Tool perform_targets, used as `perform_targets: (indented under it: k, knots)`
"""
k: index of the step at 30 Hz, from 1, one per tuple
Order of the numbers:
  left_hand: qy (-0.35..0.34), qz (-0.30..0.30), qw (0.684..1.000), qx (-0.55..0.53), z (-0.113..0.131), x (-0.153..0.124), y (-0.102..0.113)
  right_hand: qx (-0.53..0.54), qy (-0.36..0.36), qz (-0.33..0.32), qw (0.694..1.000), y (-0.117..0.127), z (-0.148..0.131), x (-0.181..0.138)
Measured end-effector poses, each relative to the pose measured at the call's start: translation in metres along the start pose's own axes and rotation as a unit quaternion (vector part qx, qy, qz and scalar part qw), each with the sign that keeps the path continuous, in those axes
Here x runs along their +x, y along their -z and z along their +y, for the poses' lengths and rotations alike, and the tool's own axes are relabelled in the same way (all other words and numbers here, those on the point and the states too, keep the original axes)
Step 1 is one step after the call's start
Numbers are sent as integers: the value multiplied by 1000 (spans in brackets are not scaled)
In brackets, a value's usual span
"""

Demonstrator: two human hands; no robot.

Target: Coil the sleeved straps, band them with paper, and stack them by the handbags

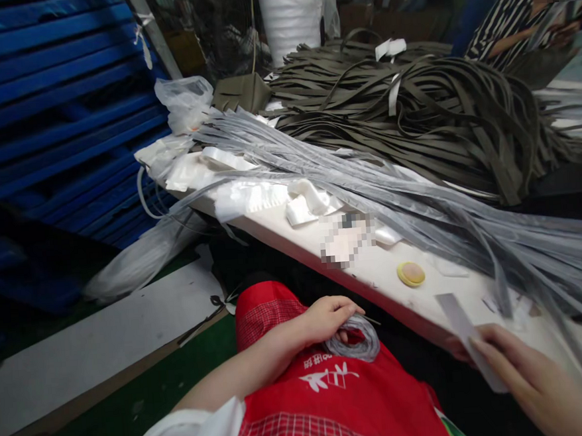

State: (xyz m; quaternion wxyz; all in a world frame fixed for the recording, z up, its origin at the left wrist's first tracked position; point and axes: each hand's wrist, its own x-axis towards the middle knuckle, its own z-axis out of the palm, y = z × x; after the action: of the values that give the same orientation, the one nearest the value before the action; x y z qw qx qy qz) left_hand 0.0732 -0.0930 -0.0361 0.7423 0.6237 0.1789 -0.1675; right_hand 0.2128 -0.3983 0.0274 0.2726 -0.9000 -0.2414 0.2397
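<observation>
My left hand [330, 318] grips a grey coil [370, 349] over my red apron [383, 401] | my right hand [523, 364] pinches a flat grey strip [458, 316] near the table [399, 297] edge | round yellow item [411, 274] lies on the table, grey bands [399, 200] beyond it

From the centre of your view, you have stacked blue slats [58, 95] out at ten o'clock. A clear plastic bag [186, 102] sits nearer, between ten and eleven, with an olive block-shaped piece [243, 94] at eleven. A white roll [291, 20] stands at your twelve. At two o'clock you see a heap of dark olive straps [428, 119]; farther out, a person in a striped top [494, 24]. A yellow round item [411, 274] lies at your four, and a pale board [115, 343] at eight.
</observation>
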Motion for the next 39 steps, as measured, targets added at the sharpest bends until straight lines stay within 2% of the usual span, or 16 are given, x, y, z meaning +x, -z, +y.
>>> perform_targets:
  k: [1, 2, 3, 5, 10, 14, 16, 18, 21, 25, 29, 32, 35, 37, 39]
  knots:
    - [1, -4, 1000, 12, 1, 0, 0, 54, 0, -77, 996, -18, -24, 3]
    - [3, -6, 1000, 23, 1, 1, -1, 83, 7, -122, 989, -35, -44, 7]
    - [6, -6, 999, 35, 0, 1, -1, 96, 22, -159, 982, -48, -60, 11]
    - [12, -3, 999, 51, -4, 3, 0, 74, 60, -188, 978, -63, -80, 18]
    - [-35, 33, 997, 62, -13, 4, 3, -110, 159, -167, 967, -58, -99, 27]
    - [7, 19, 1000, 23, -13, 2, 3, -272, 228, -95, 930, -57, -117, 26]
    - [12, 19, 999, 35, -11, 1, 2, -334, 250, -76, 906, -66, -127, 27]
    - [5, 23, 998, 66, -9, 0, 1, -374, 262, -87, 885, -79, -137, 30]
    - [-22, 44, 992, 112, -7, 0, 0, -383, 268, -115, 877, -98, -146, 38]
    - [-71, 87, 980, 166, -7, -4, 3, -298, 258, -121, 911, -99, -140, 46]
    - [-84, 83, 976, 186, -1, -12, 5, -155, 206, -173, 951, -76, -123, 49]
    - [-141, 65, 961, 228, 9, -16, 1, -28, 181, -169, 968, -70, -112, 56]
    - [-206, 63, 941, 261, 17, -20, -5, 68, 155, -136, 976, -80, -102, 66]
    - [-221, 85, 934, 269, 17, -22, -9, 118, 134, -125, 976, -91, -94, 72]
    - [-224, 101, 934, 261, 16, -24, -12, 184, 83, -128, 971, -102, -87, 75]
